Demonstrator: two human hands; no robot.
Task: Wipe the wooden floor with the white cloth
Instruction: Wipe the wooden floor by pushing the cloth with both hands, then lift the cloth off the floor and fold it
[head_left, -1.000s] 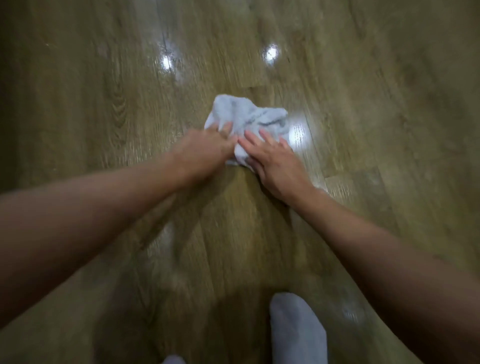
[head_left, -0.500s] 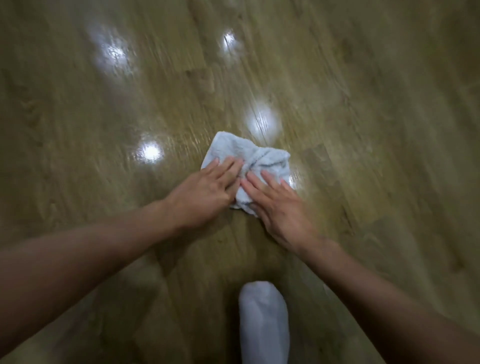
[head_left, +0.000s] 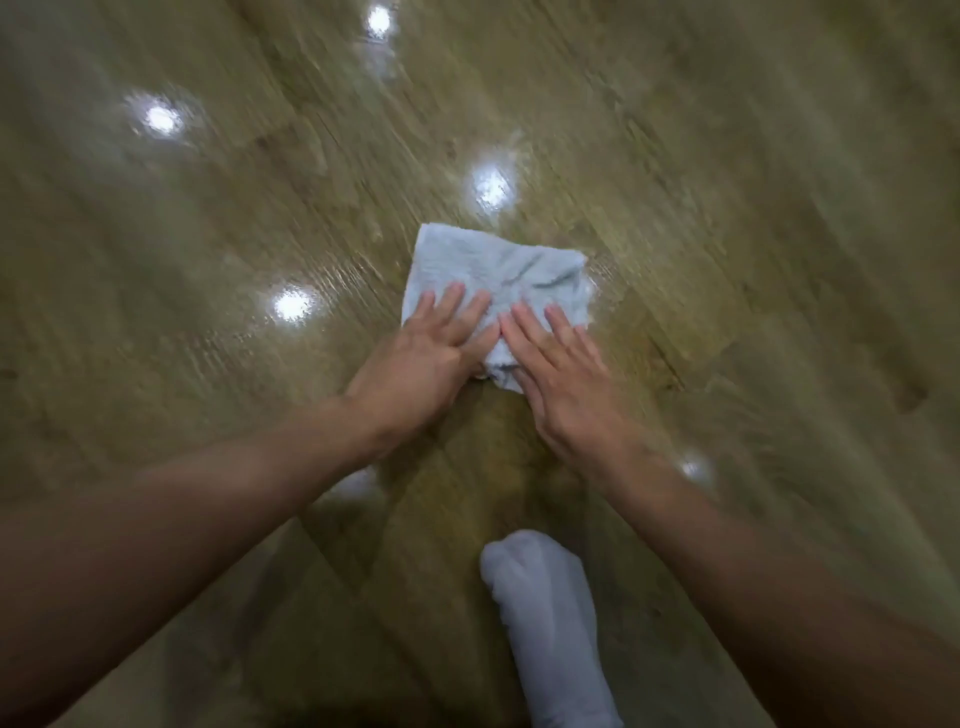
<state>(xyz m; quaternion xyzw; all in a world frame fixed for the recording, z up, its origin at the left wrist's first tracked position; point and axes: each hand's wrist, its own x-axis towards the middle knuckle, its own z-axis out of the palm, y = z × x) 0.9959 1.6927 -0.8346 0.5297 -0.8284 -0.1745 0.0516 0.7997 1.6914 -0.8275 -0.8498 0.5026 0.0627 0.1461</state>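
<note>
A glossy wooden floor (head_left: 208, 312) fills the view, its planks running on a slant and throwing back several bright spots of light. On it, a little above the centre, lies your white cloth (head_left: 498, 270), rumpled and roughly square, flat against the boards. Your left hand (head_left: 421, 364) lies palm down on the cloth's near left part, fingers straight and slightly spread, pressing rather than gripping. Your right hand (head_left: 563, 384) lies beside it on the near right part, fingers likewise straight and flat; the two hands meet at their inner edges. Both forearms reach in from the lower corners. Below the hands, your white-socked foot (head_left: 545, 618) stands on the floor, well apart from the cloth.
</note>
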